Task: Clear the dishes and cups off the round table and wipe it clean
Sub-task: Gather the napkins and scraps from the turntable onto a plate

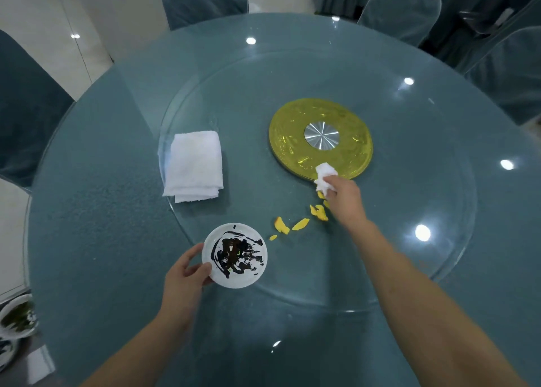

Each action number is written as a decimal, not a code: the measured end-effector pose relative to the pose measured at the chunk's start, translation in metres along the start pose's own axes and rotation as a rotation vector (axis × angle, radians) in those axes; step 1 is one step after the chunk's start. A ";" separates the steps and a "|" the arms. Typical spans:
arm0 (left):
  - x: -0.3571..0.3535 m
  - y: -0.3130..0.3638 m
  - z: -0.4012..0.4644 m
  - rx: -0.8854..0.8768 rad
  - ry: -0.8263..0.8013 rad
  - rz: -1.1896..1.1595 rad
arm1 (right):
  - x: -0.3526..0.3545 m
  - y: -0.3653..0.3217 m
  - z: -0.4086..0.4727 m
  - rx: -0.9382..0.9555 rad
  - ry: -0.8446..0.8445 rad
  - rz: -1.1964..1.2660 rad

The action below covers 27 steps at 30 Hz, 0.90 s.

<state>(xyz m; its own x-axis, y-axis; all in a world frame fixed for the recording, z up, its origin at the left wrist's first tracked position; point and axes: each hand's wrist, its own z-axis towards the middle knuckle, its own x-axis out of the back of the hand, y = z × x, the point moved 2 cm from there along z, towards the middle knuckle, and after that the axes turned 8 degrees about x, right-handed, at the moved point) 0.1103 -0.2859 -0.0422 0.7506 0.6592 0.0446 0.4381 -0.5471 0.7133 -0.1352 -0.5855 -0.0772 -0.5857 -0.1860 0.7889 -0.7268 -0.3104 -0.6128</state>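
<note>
On the glass turntable (409, 269) of the round table (102, 211), the left hand (184, 278) grips the rim of a small white dish (235, 255) smeared with dark sauce, thumb curled over its edge. Farther in, the right hand (344, 199) pinches a crumpled white tissue (325, 177) just at the edge of the gold hub (320, 137), over yellow food scraps (301, 221) (strewn between hand and dish). Left of the hub lies a folded white towel (193, 167).
</note>
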 end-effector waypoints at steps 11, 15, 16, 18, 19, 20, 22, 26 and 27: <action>0.001 -0.005 0.008 0.042 0.002 0.033 | -0.002 -0.042 -0.013 0.211 -0.037 0.079; 0.003 -0.002 0.009 0.033 0.013 0.039 | -0.020 -0.049 0.057 0.130 -0.027 0.018; 0.003 -0.002 0.010 0.027 0.011 0.041 | -0.030 -0.054 0.067 0.152 -0.058 -0.012; 0.004 0.000 0.013 0.019 0.009 0.047 | -0.052 -0.060 0.075 0.220 -0.124 -0.088; 0.004 0.000 0.015 0.018 0.008 0.049 | -0.060 -0.061 0.074 0.244 -0.135 -0.120; 0.005 0.001 0.018 0.018 0.010 0.049 | -0.065 -0.060 0.069 0.261 -0.146 -0.139; 0.007 0.003 0.023 0.017 0.014 0.038 | -0.069 -0.058 0.047 0.363 -0.154 -0.138; 0.010 0.006 0.028 0.011 0.013 0.035 | -0.057 -0.056 0.002 0.616 -0.267 -0.110; 0.012 0.006 0.028 0.012 0.011 0.033 | -0.051 -0.055 0.001 0.625 -0.318 -0.109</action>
<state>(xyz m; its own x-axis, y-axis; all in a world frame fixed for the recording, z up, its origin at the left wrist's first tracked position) 0.1356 -0.2960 -0.0565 0.7592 0.6464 0.0757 0.4190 -0.5745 0.7031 -0.0651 -0.5601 -0.0839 -0.3187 -0.3568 0.8781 -0.3775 -0.8020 -0.4629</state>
